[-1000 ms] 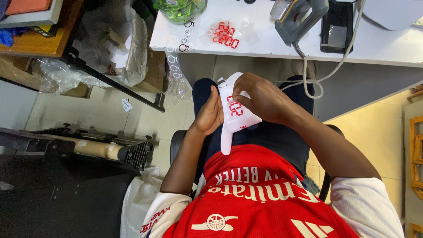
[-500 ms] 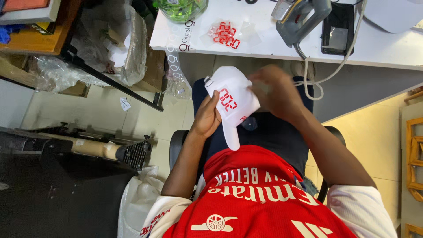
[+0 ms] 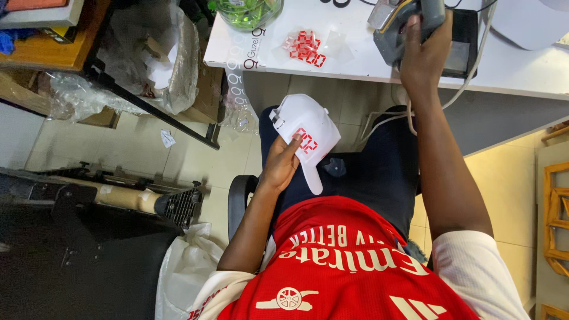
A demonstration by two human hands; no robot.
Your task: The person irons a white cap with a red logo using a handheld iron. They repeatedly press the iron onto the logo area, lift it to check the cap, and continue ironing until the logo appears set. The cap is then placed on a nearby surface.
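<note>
Left hand (image 3: 280, 167) pinches white cap (image 3: 305, 133) at crown: light, soft, crushable, best held by brim. Right hand (image 3: 422, 56) clenched on iron (image 3: 409, 24), probably heavy, on bench (image 3: 355, 62).

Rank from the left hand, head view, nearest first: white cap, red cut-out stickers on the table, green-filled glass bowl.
1. White cap with red digits: held in the left hand, over the lap.
2. Red cut-out stickers: on the white table, beyond the cap.
3. Green-filled glass bowl: table's far edge.
</note>
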